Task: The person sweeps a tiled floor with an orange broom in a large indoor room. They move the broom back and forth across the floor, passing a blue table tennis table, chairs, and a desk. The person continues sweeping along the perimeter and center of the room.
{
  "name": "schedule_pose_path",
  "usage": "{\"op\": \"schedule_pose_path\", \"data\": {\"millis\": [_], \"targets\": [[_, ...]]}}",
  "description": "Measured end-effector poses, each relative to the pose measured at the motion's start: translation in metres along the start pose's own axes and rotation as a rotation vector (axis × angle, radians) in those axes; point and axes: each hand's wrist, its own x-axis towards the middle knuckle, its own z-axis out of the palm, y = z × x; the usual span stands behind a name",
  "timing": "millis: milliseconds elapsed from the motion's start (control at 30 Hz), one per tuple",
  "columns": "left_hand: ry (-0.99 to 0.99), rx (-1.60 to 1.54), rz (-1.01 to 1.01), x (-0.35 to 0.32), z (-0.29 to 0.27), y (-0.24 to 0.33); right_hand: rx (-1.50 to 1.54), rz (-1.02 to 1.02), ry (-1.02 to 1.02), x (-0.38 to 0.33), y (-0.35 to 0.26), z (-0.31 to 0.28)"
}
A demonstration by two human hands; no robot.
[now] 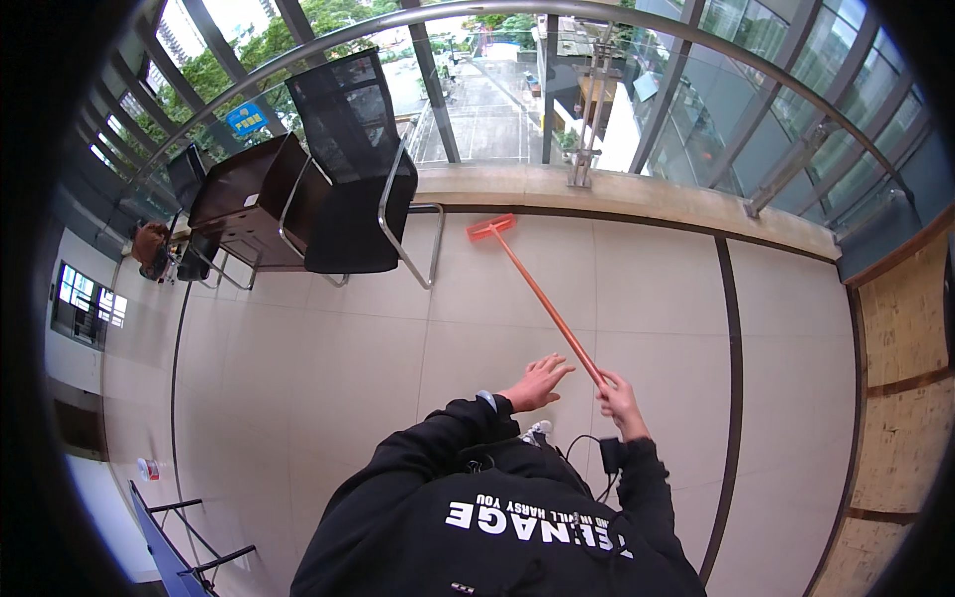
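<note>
Orange-red in colour, the long-handled floor tool [545, 297] extends diagonally forward and to the left from the person; its flat, wide head [490, 228] is at the far side of the tiled floor [517, 348], beside the dark border strip [637, 218] that runs along the foot of the pale ledge [477, 183]; blur conceals the underside of the head, so firm contact with the tiles cannot be confirmed.

Right hand [619, 400]: fingers closed around the shaft near its upper end; left hand [538, 384]: fingers spread, palm turned downward, located just beside the shaft on its left, with a visible gap between fingertips and shaft; a pale band [486, 400] encircles the left wrist; a small black device [611, 456] with a cable is located at the right cuff.

A black chair [358, 224] with bright metal armrests stands to the left of the head, apart from it; a dark brown desk [244, 219] stands to the left of the chair; a curved metal handrail [477, 18] spans the upper edge of the view; wooden panels [905, 318] line the right side; a patterned shoe [538, 430] shows below the left hand.
</note>
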Motion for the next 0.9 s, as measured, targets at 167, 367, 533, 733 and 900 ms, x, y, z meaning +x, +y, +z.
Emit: {"op": "schedule_pose_path", "data": {"millis": [167,367,533,733,900], "targets": [[-0.086,0.008,0.168,0.016,0.020,0.002,0.100,0.086,0.099,-0.124,0.052,-0.091],[-0.291,-0.036,0.265,0.041,0.049,0.012,0.229,0.206,0.328,-0.316,0.085,-0.149],[-0.362,-0.075,0.285,0.053,0.062,0.012,0.284,0.239,0.416,-0.342,0.101,-0.141],[-0.334,-0.113,0.223,0.053,0.056,0.000,0.250,0.033,0.274,-0.191,0.092,-0.113],[-0.284,-0.086,0.196,0.054,0.041,-0.015,0.170,0.014,0.199,-0.067,0.050,-0.091]]}}
